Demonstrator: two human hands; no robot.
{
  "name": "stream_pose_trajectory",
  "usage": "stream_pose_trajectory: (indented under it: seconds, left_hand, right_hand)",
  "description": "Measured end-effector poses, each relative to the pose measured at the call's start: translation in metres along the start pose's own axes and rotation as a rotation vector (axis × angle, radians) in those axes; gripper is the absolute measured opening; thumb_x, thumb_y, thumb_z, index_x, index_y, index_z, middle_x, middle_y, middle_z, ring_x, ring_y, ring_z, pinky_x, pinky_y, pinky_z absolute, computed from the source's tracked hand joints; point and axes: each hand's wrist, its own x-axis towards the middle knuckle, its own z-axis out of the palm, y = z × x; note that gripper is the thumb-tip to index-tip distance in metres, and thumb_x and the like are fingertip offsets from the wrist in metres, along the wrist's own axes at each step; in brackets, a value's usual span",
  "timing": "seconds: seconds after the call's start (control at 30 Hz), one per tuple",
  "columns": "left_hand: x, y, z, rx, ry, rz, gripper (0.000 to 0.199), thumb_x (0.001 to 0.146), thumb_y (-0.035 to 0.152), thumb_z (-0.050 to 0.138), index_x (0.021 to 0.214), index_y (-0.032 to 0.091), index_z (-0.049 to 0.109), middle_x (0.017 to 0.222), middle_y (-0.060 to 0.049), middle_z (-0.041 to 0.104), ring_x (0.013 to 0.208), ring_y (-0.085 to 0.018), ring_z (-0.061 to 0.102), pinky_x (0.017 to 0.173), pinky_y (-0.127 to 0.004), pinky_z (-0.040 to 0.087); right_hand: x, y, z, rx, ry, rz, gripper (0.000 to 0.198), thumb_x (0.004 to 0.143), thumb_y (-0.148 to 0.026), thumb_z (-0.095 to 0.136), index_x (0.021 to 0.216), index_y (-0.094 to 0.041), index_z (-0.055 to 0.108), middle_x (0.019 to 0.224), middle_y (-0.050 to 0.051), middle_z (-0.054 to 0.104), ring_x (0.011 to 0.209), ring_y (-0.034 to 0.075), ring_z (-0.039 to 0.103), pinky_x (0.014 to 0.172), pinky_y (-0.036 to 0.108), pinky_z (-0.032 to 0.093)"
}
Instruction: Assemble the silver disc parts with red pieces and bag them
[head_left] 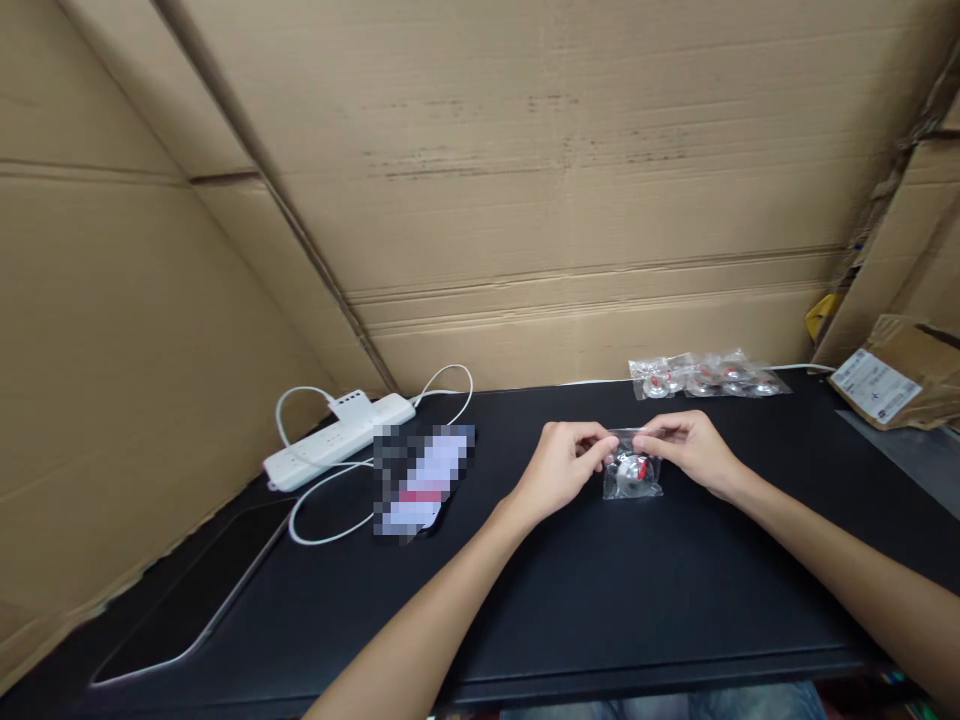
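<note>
A small clear plastic bag (632,490) hangs between my hands above the black tabletop. Inside it sits a round silvery piece (630,470) with a red part; its exact kind I cannot tell. My left hand (568,455) pinches the bag's upper left corner between thumb and fingers. On the other side, my right hand (688,448) pinches the upper right corner, so the top edge is stretched between them. Farther back lie several similar clear bags (701,375), each with a round silvery piece and red parts showing.
At left are a white power strip (337,440) with cables, a pixelated phone (427,485) and a dark tablet-like slab (202,590). A torn brown package (900,372) with a white label lies at right. Cardboard walls (562,200) enclose the black table (660,590).
</note>
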Motion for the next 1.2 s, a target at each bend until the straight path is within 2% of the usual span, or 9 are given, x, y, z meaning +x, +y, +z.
stream_pose_trajectory:
  seconds: [0.2, 0.33, 0.5, 0.6, 0.8, 0.97, 1.2]
  left_hand:
    - [-0.001, 0.001, 0.006, -0.007, 0.018, 0.006, 0.021, 0.088, 0.034, 0.060, 0.084, 0.015, 0.070, 0.072, -0.003, 0.066, 0.065, -0.014, 0.059, 0.061, -0.024, 0.046]
    - [-0.002, 0.001, 0.006, -0.009, 0.007, 0.022, 0.022, 0.091, 0.031, 0.056, 0.084, 0.015, 0.069, 0.070, -0.002, 0.064, 0.063, -0.013, 0.056, 0.060, -0.023, 0.043]
    - [-0.001, -0.001, 0.004, 0.025, 0.038, 0.026, 0.022, 0.090, 0.030, 0.055, 0.082, 0.015, 0.070, 0.070, -0.002, 0.066, 0.062, -0.013, 0.056, 0.058, -0.023, 0.042]
    - [0.000, -0.002, 0.002, 0.044, 0.052, 0.006, 0.021, 0.089, 0.030, 0.057, 0.082, 0.016, 0.070, 0.071, -0.003, 0.067, 0.062, -0.013, 0.057, 0.057, -0.023, 0.043]
    - [0.002, -0.006, -0.006, 0.081, -0.010, 0.000, 0.025, 0.091, 0.030, 0.053, 0.081, 0.016, 0.071, 0.075, -0.004, 0.071, 0.067, -0.016, 0.064, 0.064, -0.026, 0.047]
    - [0.004, -0.010, -0.007, 0.117, -0.005, -0.004, 0.023, 0.090, 0.030, 0.054, 0.082, 0.017, 0.071, 0.073, -0.003, 0.070, 0.065, -0.015, 0.063, 0.063, -0.025, 0.047]
    - [0.005, -0.016, -0.007, 0.049, -0.023, -0.039, 0.021, 0.089, 0.032, 0.057, 0.082, 0.016, 0.068, 0.073, -0.003, 0.068, 0.063, -0.014, 0.063, 0.062, -0.025, 0.049]
  right_hand:
    - [-0.002, 0.000, 0.002, -0.020, 0.017, -0.016, 0.026, 0.070, -0.043, 0.080, 0.074, -0.018, 0.075, 0.072, 0.005, 0.073, 0.066, 0.018, 0.066, 0.067, 0.033, 0.053]
    - [-0.002, 0.002, 0.001, 0.015, -0.025, 0.009, 0.025, 0.070, -0.041, 0.080, 0.078, -0.018, 0.076, 0.078, 0.006, 0.075, 0.072, 0.019, 0.068, 0.071, 0.034, 0.054]
    - [0.000, 0.004, -0.004, -0.007, -0.045, 0.017, 0.026, 0.070, -0.042, 0.080, 0.079, -0.017, 0.076, 0.068, 0.003, 0.071, 0.057, 0.014, 0.060, 0.058, 0.029, 0.051]
    - [0.002, 0.004, -0.006, -0.028, -0.048, 0.010, 0.026, 0.072, -0.043, 0.079, 0.077, -0.017, 0.077, 0.065, 0.003, 0.070, 0.054, 0.013, 0.058, 0.056, 0.029, 0.050]
    - [0.003, 0.003, -0.012, -0.021, -0.042, 0.048, 0.029, 0.070, -0.044, 0.080, 0.079, -0.018, 0.077, 0.066, 0.004, 0.070, 0.054, 0.014, 0.059, 0.056, 0.030, 0.051]
    - [0.003, 0.002, -0.015, 0.007, -0.066, 0.058, 0.030, 0.072, -0.045, 0.079, 0.078, -0.016, 0.076, 0.063, 0.004, 0.070, 0.054, 0.013, 0.061, 0.056, 0.029, 0.051]
    - [0.003, 0.006, -0.014, 0.004, -0.063, 0.056, 0.033, 0.072, -0.047, 0.078, 0.078, -0.015, 0.075, 0.065, 0.004, 0.070, 0.052, 0.013, 0.060, 0.055, 0.029, 0.052]
